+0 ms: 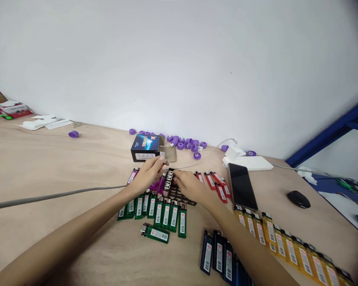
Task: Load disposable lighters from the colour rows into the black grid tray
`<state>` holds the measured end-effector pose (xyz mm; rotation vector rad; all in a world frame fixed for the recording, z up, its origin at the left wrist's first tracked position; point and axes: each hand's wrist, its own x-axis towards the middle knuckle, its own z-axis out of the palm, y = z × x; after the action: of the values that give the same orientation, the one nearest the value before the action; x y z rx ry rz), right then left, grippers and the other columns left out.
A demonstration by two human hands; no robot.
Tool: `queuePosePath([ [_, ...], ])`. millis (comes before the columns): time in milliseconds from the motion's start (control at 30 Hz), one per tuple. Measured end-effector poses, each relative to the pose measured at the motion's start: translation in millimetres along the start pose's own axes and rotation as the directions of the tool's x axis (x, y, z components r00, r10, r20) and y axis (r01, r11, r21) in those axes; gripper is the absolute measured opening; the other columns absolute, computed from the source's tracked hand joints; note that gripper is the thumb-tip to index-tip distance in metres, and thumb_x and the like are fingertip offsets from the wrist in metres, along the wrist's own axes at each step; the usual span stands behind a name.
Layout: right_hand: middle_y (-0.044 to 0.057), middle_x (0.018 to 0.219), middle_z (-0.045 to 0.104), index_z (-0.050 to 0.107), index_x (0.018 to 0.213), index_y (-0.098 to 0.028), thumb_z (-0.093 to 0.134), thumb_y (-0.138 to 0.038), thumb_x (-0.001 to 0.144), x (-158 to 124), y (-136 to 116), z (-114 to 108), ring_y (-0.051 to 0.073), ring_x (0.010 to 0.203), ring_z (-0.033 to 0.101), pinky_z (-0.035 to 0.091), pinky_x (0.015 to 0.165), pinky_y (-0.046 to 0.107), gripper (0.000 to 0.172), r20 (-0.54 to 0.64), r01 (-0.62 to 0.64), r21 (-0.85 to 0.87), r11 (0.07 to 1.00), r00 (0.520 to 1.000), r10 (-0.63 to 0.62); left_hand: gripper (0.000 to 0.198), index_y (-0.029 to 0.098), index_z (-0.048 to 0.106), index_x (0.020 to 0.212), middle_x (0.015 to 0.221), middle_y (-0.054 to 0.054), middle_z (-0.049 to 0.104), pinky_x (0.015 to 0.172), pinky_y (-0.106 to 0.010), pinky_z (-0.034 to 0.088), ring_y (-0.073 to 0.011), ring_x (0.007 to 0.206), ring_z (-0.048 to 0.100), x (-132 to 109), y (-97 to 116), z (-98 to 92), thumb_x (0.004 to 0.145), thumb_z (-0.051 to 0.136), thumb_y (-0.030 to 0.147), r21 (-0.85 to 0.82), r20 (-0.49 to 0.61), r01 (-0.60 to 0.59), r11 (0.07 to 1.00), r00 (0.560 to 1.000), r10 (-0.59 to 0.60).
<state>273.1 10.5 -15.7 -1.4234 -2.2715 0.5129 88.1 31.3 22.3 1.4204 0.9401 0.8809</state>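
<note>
My left hand [147, 174] and my right hand [189, 186] meet at mid-table over a black tray [179, 195]. Both hands have their fingers closed round a small bundle of lighters [168, 180] standing with their metal tops up. A purple lighter [160, 185] lies just under my left hand. In front of the tray a row of green lighters [158, 210] lies side by side, and one green lighter [156, 233] lies crosswise before them.
Red lighters [214, 183] lie right of the hands, blue lighters [219, 256] and a long row of yellow lighters [286, 244] nearer me. A phone [242, 186], white box [252, 163], mouse [298, 198], dark carton [146, 147], purple caps [185, 143] and a grey cable [47, 196] are around.
</note>
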Motion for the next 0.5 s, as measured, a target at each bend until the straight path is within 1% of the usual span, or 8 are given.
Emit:
queuePosePath([
  [33,0.004,0.094,0.07,0.065,0.102,-0.015,0.056,-0.017,0.098,-1.0,-1.8,-4.0,0.018,0.087,0.067,0.054,0.082,0.037,0.01,-0.017,0.001,0.011,1.0,1.0,0.0,0.033,0.017,0.055,0.09,0.053,0.009,0.028,0.042,-0.019,0.019,-0.0087,0.044,0.024,-1.0,0.5,0.6,0.094,0.042,0.048,-0.027,0.011,0.016,1.0,1.0,-0.016],
  [67,0.005,0.092,0.07,0.065,0.101,-0.015,0.053,-0.012,0.097,-2.6,-4.5,-9.1,0.019,0.087,0.066,0.052,0.082,0.037,0.013,-0.039,-0.001,0.025,1.0,0.999,0.002,0.033,0.018,0.054,0.09,0.052,0.009,0.029,0.042,-0.019,0.02,-0.0088,0.043,0.024,-2.3,0.9,1.6,0.095,0.039,0.046,-0.054,0.032,0.041,0.998,0.999,-0.039],
  [133,0.006,0.092,0.072,0.065,0.101,-0.016,0.051,-0.008,0.095,-8.0,-12.6,-21.8,0.02,0.088,0.066,0.049,0.081,0.036,0.018,-0.093,-0.008,0.067,0.998,0.996,0.014,0.034,0.018,0.053,0.087,0.051,0.008,0.031,0.039,-0.02,0.021,-0.009,0.04,0.022,-6.7,1.9,4.9,0.095,0.033,0.043,-0.101,0.099,0.113,0.988,0.99,-0.103],
  [200,0.004,0.092,0.073,0.065,0.1,-0.019,0.051,-0.012,0.095,-16.0,-24.1,-35.1,0.019,0.085,0.067,0.048,0.078,0.032,0.016,-0.144,-0.012,0.132,0.991,0.989,0.031,0.035,0.018,0.053,0.083,0.051,0.008,0.031,0.037,-0.02,0.02,-0.0088,0.039,0.019,-13.6,4.3,10.4,0.093,0.03,0.042,-0.133,0.17,0.186,0.974,0.972,-0.162],
  [267,0.001,0.091,0.074,0.064,0.1,-0.021,0.049,-0.018,0.097,-24.9,-37.1,-45.7,0.016,0.083,0.068,0.049,0.074,0.028,0.016,-0.183,-0.005,0.204,0.979,0.982,0.043,0.034,0.019,0.052,0.076,0.051,0.007,0.033,0.037,-0.02,0.019,-0.0084,0.039,0.019,-22.3,8.2,17.3,0.09,0.03,0.041,-0.149,0.219,0.229,0.962,0.956,-0.194],
  [367,0.0,0.089,0.074,0.064,0.096,-0.022,0.049,-0.024,0.098,-35.0,-55.0,-53.0,0.014,0.08,0.067,0.049,0.071,0.025,0.016,-0.218,-0.002,0.291,0.957,0.974,0.068,0.04,0.02,0.044,0.06,0.049,0.005,0.033,0.037,-0.021,0.021,-0.0076,0.039,0.022,-34.8,14.4,27.5,0.088,0.031,0.045,-0.138,0.259,0.25,0.958,0.943,-0.209],
  [433,-0.001,0.084,0.073,0.066,0.093,-0.021,0.053,-0.025,0.095,-38.4,-63.6,-53.3,0.014,0.076,0.066,0.048,0.069,0.026,0.013,-0.215,-0.025,0.327,0.945,0.971,0.101,0.045,0.021,0.04,0.052,0.047,0.004,0.033,0.038,-0.022,0.021,-0.0074,0.038,0.023,-40.6,17.0,32.2,0.087,0.031,0.047,-0.11,0.265,0.244,0.963,0.941,-0.208],
  [500,-0.001,0.078,0.071,0.066,0.09,-0.022,0.059,-0.024,0.09,-39.6,-68.4,-52.5,0.014,0.07,0.064,0.046,0.066,0.027,0.008,-0.203,-0.064,0.329,0.942,0.97,0.137,0.048,0.022,0.038,0.049,0.043,0.004,0.033,0.038,-0.023,0.022,-0.0078,0.036,0.024,-43.6,18.2,34.5,0.087,0.03,0.05,-0.069,0.266,0.224,0.972,0.943,-0.198],
])
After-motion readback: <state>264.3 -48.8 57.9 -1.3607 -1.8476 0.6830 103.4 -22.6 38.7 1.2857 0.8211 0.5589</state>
